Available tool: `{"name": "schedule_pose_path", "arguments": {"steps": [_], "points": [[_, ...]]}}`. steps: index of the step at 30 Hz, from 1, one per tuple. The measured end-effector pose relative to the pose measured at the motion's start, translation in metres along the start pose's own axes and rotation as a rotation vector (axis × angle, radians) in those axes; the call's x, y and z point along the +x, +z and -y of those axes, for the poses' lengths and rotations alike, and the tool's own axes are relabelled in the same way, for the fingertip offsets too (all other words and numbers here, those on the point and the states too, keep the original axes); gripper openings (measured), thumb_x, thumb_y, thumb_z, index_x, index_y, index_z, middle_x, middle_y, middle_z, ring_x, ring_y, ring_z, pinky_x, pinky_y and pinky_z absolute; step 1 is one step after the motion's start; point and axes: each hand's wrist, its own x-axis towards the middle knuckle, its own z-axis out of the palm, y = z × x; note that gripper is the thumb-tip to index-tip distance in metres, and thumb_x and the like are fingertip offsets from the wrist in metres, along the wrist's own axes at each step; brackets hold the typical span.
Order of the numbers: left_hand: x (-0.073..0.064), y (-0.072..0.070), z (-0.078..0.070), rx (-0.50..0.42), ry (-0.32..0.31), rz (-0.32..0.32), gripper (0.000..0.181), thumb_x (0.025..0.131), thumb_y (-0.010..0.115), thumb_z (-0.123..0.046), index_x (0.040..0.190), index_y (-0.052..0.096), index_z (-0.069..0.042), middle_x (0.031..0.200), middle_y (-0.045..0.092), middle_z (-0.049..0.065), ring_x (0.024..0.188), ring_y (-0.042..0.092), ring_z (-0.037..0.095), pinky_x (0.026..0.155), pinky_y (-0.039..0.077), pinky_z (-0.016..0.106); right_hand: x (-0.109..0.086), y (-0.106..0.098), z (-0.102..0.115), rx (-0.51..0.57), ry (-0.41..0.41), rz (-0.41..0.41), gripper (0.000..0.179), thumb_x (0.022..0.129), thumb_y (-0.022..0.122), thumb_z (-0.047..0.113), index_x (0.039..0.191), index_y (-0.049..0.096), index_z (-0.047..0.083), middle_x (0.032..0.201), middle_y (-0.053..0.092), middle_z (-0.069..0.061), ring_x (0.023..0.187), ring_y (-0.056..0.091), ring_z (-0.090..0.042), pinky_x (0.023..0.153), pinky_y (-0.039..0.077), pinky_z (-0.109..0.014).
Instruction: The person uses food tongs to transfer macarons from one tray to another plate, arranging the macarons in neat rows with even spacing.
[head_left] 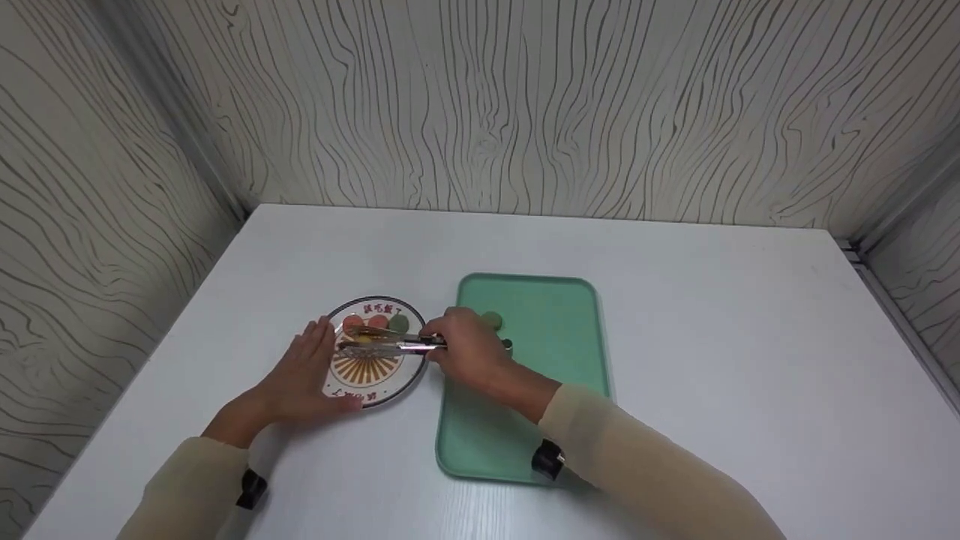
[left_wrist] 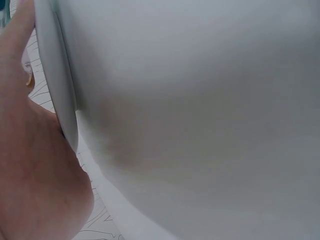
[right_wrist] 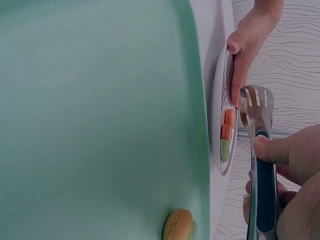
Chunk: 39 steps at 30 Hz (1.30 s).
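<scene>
My right hand point(head_left: 471, 349) grips a pair of metal tongs point(right_wrist: 266, 195) with dark handle panels. Their slotted tips reach left over a round white plate point(head_left: 405, 375) with red lettering and a yellow ray pattern. Near the plate's far side sit two orange-pink macarons point(right_wrist: 226, 132) and a green macaron point(head_left: 399, 323). Something yellow point(head_left: 364, 339) shows at the tong tips; whether it is pinched I cannot tell. My left hand point(head_left: 300, 379) touches the plate's left rim, fingers straight and thumb spread toward its near edge.
Right of the plate lies a green rectangular tray point(head_left: 525, 442), partly under my right arm. On it are a green macaron point(head_left: 491, 320) and a tan macaron point(right_wrist: 177, 226). The white table point(head_left: 712, 337) meets wood-patterned panels point(head_left: 487, 105) behind and at the sides.
</scene>
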Motion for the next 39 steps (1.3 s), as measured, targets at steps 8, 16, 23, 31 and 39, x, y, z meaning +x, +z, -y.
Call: {"name": "schedule_pose_path", "arguments": {"steps": [8, 16, 23, 31, 39], "points": [[-0.001, -0.002, -0.001, -0.010, 0.001, 0.002, 0.128, 0.081, 0.068, -0.072, 0.157, 0.010, 0.013, 0.166, 0.003, 0.029, 0.154, -0.002, 0.047, 0.122, 0.007, 0.062, 0.005, 0.011, 0.001, -0.061, -0.033, -0.007, 0.020, 0.086, 0.079, 0.006, 0.106, 0.081, 0.010, 0.093, 0.070, -0.002, 0.089, 0.061, -0.017, 0.079, 0.052, -0.032], [0.002, 0.002, 0.004, 0.012, -0.010, 0.006, 0.129, 0.080, 0.065, -0.076, 0.158, 0.009, 0.011, 0.167, 0.002, 0.028, 0.154, -0.004, 0.045, 0.122, 0.006, 0.061, 0.009, 0.017, 0.004, -0.088, -0.013, 0.010, 0.022, 0.088, 0.077, 0.007, 0.109, 0.080, 0.010, 0.098, 0.071, -0.003, 0.095, 0.062, -0.018, 0.087, 0.052, -0.033], [-0.002, -0.003, -0.003, -0.012, 0.019, -0.007, 0.126, 0.081, 0.068, -0.070, 0.156, 0.012, 0.014, 0.166, 0.005, 0.031, 0.153, -0.001, 0.048, 0.122, 0.008, 0.062, 0.007, 0.019, 0.005, -0.065, -0.031, -0.013, 0.022, 0.086, 0.074, 0.001, 0.105, 0.081, 0.009, 0.092, 0.070, -0.003, 0.089, 0.061, -0.019, 0.084, 0.052, -0.034], [-0.003, -0.005, -0.005, 0.006, -0.013, 0.020, 0.126, 0.082, 0.067, -0.071, 0.157, 0.010, 0.014, 0.167, 0.003, 0.029, 0.154, -0.002, 0.047, 0.122, 0.007, 0.061, 0.005, 0.017, 0.002, -0.070, -0.076, -0.027, 0.028, 0.080, 0.073, -0.002, 0.105, 0.081, 0.008, 0.091, 0.073, -0.003, 0.087, 0.061, -0.020, 0.081, 0.051, -0.035], [-0.003, -0.006, -0.005, 0.004, -0.014, 0.022, 0.126, 0.082, 0.067, -0.071, 0.157, 0.009, 0.013, 0.167, 0.002, 0.028, 0.154, -0.002, 0.046, 0.122, 0.007, 0.061, -0.002, 0.010, -0.003, -0.092, -0.055, -0.012, 0.025, 0.083, 0.078, 0.004, 0.108, 0.080, 0.009, 0.095, 0.073, -0.004, 0.092, 0.061, -0.021, 0.084, 0.051, -0.036]]}}
